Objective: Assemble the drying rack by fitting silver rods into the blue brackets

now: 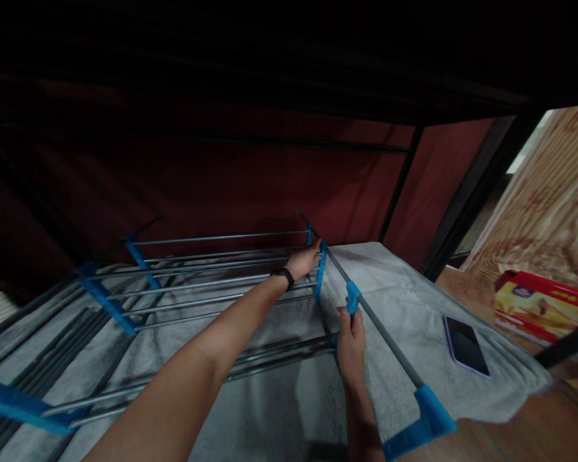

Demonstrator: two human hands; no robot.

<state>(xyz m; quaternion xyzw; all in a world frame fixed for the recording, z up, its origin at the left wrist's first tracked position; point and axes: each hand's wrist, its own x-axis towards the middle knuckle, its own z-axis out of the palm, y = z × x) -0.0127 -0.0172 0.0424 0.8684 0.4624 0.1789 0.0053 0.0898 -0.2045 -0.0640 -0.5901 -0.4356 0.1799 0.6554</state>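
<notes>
A rack of grey metal tubes [250, 280] joined by blue plastic brackets lies on its side. My left hand [304, 262], with a black band at the wrist, reaches across the tubes. Its fingers are closed around the blue bracket [320, 276] at the rack's right side. Closer to me, my right hand [352, 346] grips a smaller blue connector [352, 296] on the long grey pole [388, 337]. The pole runs through the blue pieces along the right side. A larger blue end piece [426, 420] sits at its near end.
A grey blanket [395, 282] lies beneath the rack. Several loose tubes [43, 359] rest at the left. A phone [466, 345] lies at the right, near a red and yellow box [544, 305]. Dark frame posts [476, 192] and a low dark overhead surface enclose the space.
</notes>
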